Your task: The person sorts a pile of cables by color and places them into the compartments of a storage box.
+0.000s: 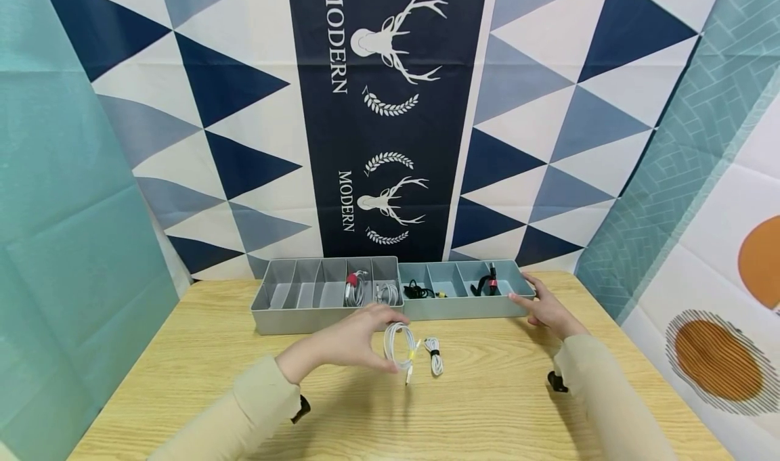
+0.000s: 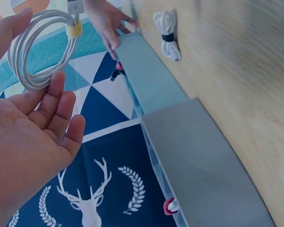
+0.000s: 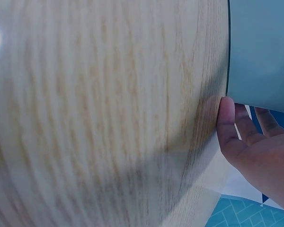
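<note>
My left hand (image 1: 365,339) holds a coiled white USB cable (image 1: 390,346) above the table, between thumb and fingertips. A yellow tie (image 2: 74,29) binds the coil, and a USB plug (image 2: 75,6) shows beside it. Below and to the right, a second white cable (image 1: 434,356) with a black tie lies bundled on the table. My right hand (image 1: 547,306) touches the right end of the blue-green divided box (image 1: 469,307), its fingers spread at the end wall. Black cables (image 1: 417,290) and a black cable with a red tie (image 1: 492,283) lie in that box.
A grey divided box (image 1: 305,321) stands against the blue-green one on its left. It holds a grey-white cable with a red tie (image 1: 353,288) and another pale cable (image 1: 386,293). Patterned cloth (image 1: 378,109) hangs behind the wooden table (image 1: 475,407).
</note>
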`<action>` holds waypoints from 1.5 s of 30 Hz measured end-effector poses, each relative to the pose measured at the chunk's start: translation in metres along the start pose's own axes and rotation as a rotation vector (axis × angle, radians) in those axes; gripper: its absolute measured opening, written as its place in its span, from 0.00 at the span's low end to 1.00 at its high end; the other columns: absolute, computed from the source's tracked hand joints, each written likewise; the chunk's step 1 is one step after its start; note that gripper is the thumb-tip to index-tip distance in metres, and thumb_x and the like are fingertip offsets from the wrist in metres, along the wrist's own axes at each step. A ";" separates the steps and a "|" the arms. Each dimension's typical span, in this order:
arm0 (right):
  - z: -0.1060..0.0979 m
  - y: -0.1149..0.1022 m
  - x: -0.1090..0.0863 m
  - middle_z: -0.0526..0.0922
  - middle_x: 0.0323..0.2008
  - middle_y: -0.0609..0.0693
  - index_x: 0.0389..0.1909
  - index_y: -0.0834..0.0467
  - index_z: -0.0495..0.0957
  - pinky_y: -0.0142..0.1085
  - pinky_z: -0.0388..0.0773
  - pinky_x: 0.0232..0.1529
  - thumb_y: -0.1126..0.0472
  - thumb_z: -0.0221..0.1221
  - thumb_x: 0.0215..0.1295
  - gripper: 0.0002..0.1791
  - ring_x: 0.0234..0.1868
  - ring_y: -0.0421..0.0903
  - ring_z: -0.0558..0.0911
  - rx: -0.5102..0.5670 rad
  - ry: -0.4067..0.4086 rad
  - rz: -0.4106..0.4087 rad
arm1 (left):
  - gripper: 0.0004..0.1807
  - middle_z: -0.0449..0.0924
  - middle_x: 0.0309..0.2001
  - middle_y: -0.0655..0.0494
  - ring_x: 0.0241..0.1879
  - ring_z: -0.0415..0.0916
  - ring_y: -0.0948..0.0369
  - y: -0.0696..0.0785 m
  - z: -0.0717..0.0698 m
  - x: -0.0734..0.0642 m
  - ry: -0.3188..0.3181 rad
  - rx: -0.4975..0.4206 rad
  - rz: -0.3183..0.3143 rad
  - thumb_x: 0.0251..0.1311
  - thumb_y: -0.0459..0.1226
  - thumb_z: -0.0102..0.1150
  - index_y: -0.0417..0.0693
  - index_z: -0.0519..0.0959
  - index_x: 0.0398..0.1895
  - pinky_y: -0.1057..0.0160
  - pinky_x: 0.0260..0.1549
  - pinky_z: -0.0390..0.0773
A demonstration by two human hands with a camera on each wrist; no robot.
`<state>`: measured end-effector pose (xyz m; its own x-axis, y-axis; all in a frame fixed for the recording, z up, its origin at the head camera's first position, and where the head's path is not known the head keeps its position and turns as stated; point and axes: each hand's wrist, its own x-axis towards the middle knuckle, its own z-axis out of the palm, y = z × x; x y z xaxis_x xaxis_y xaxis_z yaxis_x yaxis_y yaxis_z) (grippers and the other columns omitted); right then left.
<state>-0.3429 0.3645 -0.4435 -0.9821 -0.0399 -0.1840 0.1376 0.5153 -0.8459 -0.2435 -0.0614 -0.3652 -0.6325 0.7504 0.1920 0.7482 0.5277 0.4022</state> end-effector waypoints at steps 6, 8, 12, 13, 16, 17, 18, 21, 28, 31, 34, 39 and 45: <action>0.000 0.000 0.000 0.36 0.65 0.71 0.69 0.43 0.29 0.37 0.67 0.24 0.39 0.53 0.56 0.50 0.27 0.49 0.65 -0.004 -0.001 -0.002 | 0.37 0.68 0.51 0.64 0.52 0.64 0.65 -0.002 -0.011 0.000 0.039 -0.035 -0.018 0.38 0.54 0.67 0.59 0.68 0.56 0.56 0.52 0.66; 0.000 0.000 0.000 0.37 0.65 0.71 0.69 0.43 0.29 0.37 0.67 0.25 0.39 0.53 0.56 0.50 0.27 0.50 0.65 -0.006 0.001 -0.002 | 0.37 0.68 0.53 0.64 0.53 0.63 0.64 -0.004 -0.014 0.000 0.048 -0.045 -0.031 0.38 0.54 0.67 0.60 0.68 0.56 0.55 0.53 0.66; 0.001 -0.001 0.000 0.37 0.65 0.71 0.69 0.44 0.29 0.38 0.68 0.27 0.39 0.53 0.56 0.50 0.36 0.53 0.67 -0.021 0.005 0.007 | 0.36 0.68 0.52 0.64 0.53 0.63 0.64 -0.006 -0.020 -0.001 0.083 -0.059 -0.031 0.36 0.51 0.69 0.59 0.69 0.55 0.54 0.52 0.65; 0.001 -0.001 0.000 0.36 0.65 0.72 0.69 0.44 0.29 0.38 0.68 0.28 0.39 0.52 0.57 0.50 0.39 0.55 0.67 -0.025 0.007 0.009 | 0.36 0.68 0.52 0.63 0.52 0.63 0.65 -0.007 -0.021 -0.002 0.093 -0.061 -0.027 0.36 0.51 0.69 0.58 0.69 0.55 0.55 0.52 0.66; 0.002 -0.002 0.000 0.35 0.65 0.72 0.69 0.44 0.29 0.38 0.68 0.29 0.40 0.52 0.58 0.49 0.44 0.57 0.66 -0.033 0.009 0.015 | 0.37 0.69 0.50 0.63 0.51 0.64 0.65 -0.009 -0.026 -0.002 0.127 -0.072 -0.015 0.36 0.49 0.70 0.57 0.69 0.55 0.56 0.54 0.64; 0.002 -0.002 0.000 0.35 0.65 0.71 0.69 0.44 0.29 0.38 0.68 0.30 0.40 0.52 0.58 0.49 0.44 0.57 0.65 -0.035 0.010 0.016 | 0.37 0.69 0.50 0.63 0.51 0.64 0.65 -0.009 -0.027 -0.002 0.138 -0.072 -0.013 0.36 0.49 0.70 0.56 0.69 0.55 0.56 0.56 0.61; 0.002 -0.002 0.000 0.35 0.65 0.71 0.69 0.44 0.29 0.38 0.68 0.29 0.40 0.52 0.58 0.49 0.44 0.56 0.66 -0.037 0.010 0.017 | 0.37 0.68 0.50 0.63 0.51 0.63 0.65 -0.011 -0.028 -0.002 0.149 -0.070 -0.010 0.36 0.49 0.70 0.55 0.69 0.55 0.56 0.56 0.61; 0.002 -0.001 0.001 0.35 0.65 0.71 0.69 0.44 0.29 0.38 0.68 0.29 0.40 0.52 0.58 0.49 0.42 0.56 0.66 -0.036 0.009 0.021 | 0.38 0.67 0.51 0.63 0.52 0.61 0.64 -0.013 -0.031 -0.002 0.175 -0.078 -0.016 0.36 0.48 0.70 0.54 0.69 0.56 0.54 0.55 0.62; 0.002 -0.001 0.001 0.36 0.65 0.71 0.69 0.45 0.29 0.38 0.68 0.28 0.41 0.52 0.59 0.48 0.42 0.55 0.67 -0.030 0.006 0.010 | 0.37 0.66 0.52 0.64 0.52 0.59 0.64 -0.020 -0.036 -0.004 0.212 -0.088 -0.050 0.35 0.47 0.71 0.54 0.70 0.55 0.56 0.49 0.67; 0.002 -0.001 0.001 0.35 0.65 0.71 0.69 0.45 0.29 0.38 0.68 0.28 0.41 0.52 0.58 0.49 0.42 0.55 0.67 -0.030 0.005 0.008 | 0.37 0.67 0.51 0.62 0.52 0.60 0.63 -0.023 -0.039 -0.004 0.230 -0.077 -0.059 0.35 0.48 0.71 0.55 0.70 0.54 0.56 0.49 0.66; 0.002 0.000 0.001 0.35 0.65 0.71 0.69 0.45 0.29 0.38 0.68 0.28 0.40 0.52 0.58 0.49 0.44 0.56 0.66 -0.030 0.006 0.004 | 0.36 0.68 0.51 0.61 0.50 0.61 0.61 -0.026 -0.042 -0.004 0.241 -0.068 -0.076 0.36 0.48 0.70 0.56 0.70 0.54 0.57 0.48 0.68; 0.001 0.002 0.003 0.34 0.65 0.71 0.69 0.44 0.29 0.39 0.69 0.30 0.40 0.52 0.57 0.50 0.49 0.58 0.63 -0.011 -0.001 -0.003 | 0.36 0.66 0.53 0.63 0.52 0.61 0.62 -0.030 -0.047 -0.005 0.253 -0.069 -0.116 0.38 0.49 0.69 0.55 0.69 0.56 0.56 0.49 0.68; 0.001 0.003 0.005 0.33 0.66 0.70 0.68 0.42 0.28 0.39 0.69 0.33 0.39 0.53 0.57 0.50 0.52 0.60 0.60 0.000 -0.001 0.010 | 0.37 0.65 0.54 0.64 0.54 0.60 0.62 -0.040 -0.052 -0.006 0.270 -0.066 -0.172 0.39 0.51 0.69 0.55 0.68 0.56 0.54 0.53 0.65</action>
<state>-0.3469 0.3650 -0.4476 -0.9806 -0.0356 -0.1929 0.1473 0.5158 -0.8440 -0.2800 -0.1079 -0.3353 -0.7853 0.5151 0.3435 0.6168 0.6038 0.5049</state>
